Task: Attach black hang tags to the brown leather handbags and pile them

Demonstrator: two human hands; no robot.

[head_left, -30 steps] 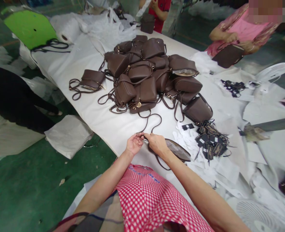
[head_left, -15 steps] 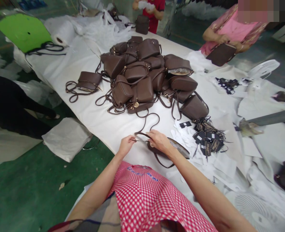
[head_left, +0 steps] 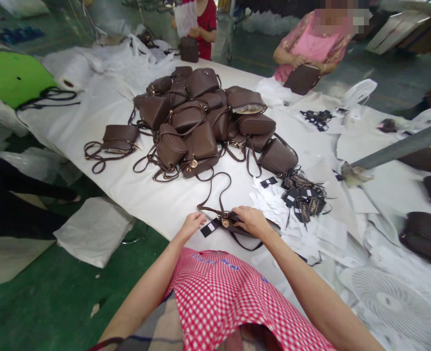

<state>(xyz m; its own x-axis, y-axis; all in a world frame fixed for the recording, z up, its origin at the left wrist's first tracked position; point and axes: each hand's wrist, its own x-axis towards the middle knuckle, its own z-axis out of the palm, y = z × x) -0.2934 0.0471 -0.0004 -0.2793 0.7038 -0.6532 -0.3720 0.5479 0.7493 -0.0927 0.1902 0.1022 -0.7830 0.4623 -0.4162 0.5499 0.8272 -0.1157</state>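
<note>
My right hand is closed on the upper edge of a brown bag lying at the table's near edge. A round gold charm hangs at the bag's left end, and a black tag with a white label lies beside it. Just left of that tag is my left hand, its fingers curled; whether it pinches anything is too small to tell. The bag's thin strap loops away over the white cloth. Beyond it lies a large pile of brown bags.
Black tags lie heaped on white paper scraps to the right. A grey pole and a white fan stand at the right. Two people work across the table; a green board lies far left.
The black tag and gold charm now show at the bag's left end. My left hand has come away from the thin cord it held. The whole view has shifted, moving the pile leftward.
</note>
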